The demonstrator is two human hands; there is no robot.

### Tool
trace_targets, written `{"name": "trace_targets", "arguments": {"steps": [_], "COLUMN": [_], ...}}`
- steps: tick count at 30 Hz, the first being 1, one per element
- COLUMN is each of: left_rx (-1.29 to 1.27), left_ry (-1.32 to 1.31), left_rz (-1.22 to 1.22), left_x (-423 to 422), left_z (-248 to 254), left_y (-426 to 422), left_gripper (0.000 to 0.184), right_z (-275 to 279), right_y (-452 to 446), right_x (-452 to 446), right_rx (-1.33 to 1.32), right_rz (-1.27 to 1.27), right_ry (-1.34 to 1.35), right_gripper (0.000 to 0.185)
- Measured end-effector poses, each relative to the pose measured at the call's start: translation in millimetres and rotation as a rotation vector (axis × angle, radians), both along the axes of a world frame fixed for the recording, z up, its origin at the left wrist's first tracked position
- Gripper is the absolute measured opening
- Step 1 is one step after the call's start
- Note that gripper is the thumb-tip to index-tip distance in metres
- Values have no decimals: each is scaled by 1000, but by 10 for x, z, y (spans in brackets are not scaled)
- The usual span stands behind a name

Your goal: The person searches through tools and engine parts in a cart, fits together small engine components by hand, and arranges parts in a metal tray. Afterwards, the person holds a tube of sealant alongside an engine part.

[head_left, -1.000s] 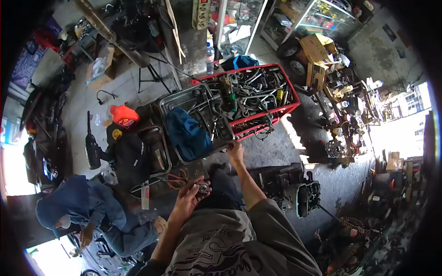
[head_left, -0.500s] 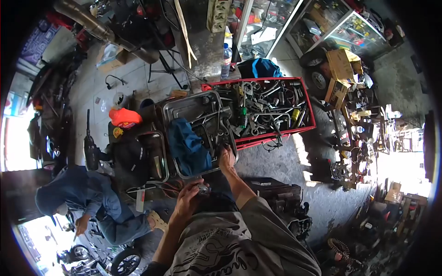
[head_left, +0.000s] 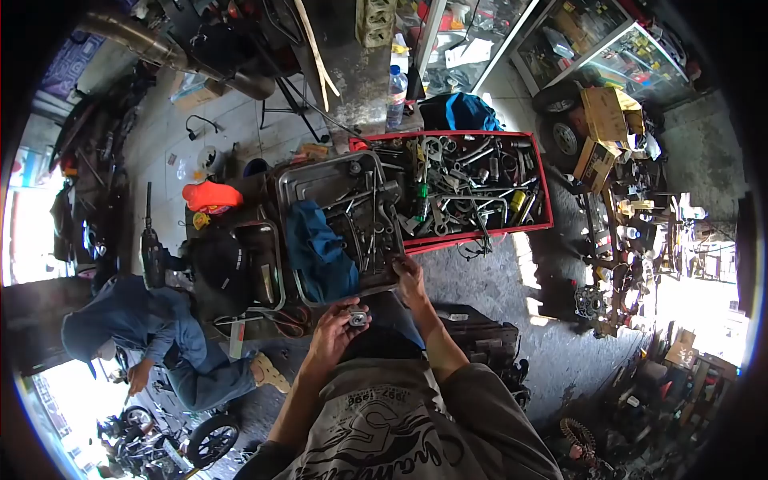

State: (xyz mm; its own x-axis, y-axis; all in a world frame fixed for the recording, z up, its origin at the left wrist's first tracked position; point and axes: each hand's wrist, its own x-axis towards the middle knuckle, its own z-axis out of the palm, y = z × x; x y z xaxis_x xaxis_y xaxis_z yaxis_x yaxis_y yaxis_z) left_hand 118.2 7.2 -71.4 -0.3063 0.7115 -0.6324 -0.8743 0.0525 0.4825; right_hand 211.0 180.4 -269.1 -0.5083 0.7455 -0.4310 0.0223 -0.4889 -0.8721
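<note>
My left hand is closed around a small silvery metal part with a round opening, just below the near edge of the metal tray. At the tray's near right corner is my right hand, its fingers curled by the rim; whatever they grip is hidden. Wrenches and other hand tools lie inside the tray. A blue cloth is heaped along its left side.
Beyond the tray, a red tool box is full of loose tools. To the left are a smaller tray, a black cap and an orange container. A crouching person is near a wheel at lower left.
My right hand has drawn back from inside the tray's corner to its rim. My left hand has risen slightly and turned, showing more of the metal part.
</note>
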Motion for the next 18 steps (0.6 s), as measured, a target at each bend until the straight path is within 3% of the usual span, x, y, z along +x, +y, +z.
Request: {"name": "trace_targets", "arguments": {"steps": [5,12,15,17,18], "left_rx": [-30,-7,16,36,31], "left_ry": [2,11,17,26,30], "left_rz": [-9,21,38,42,44], "left_x": [-12,-20,-16,-17,-18], "left_z": [12,5,-11,-47,-64], "left_y": [-12,-49,-74,-92,-94], "left_gripper": [34,34,35,37,37], "right_z": [26,141,-86,-215,-69], "right_y": [175,263,346,355,337], "right_x": [34,-33,-21,-120,-205], "right_rx": [-330,-304,-253,300,297], "right_rz": [-3,6,22,227,229], "right_ry": [171,147,138,-169,-168], "right_gripper": [20,19,21,26,26]}}
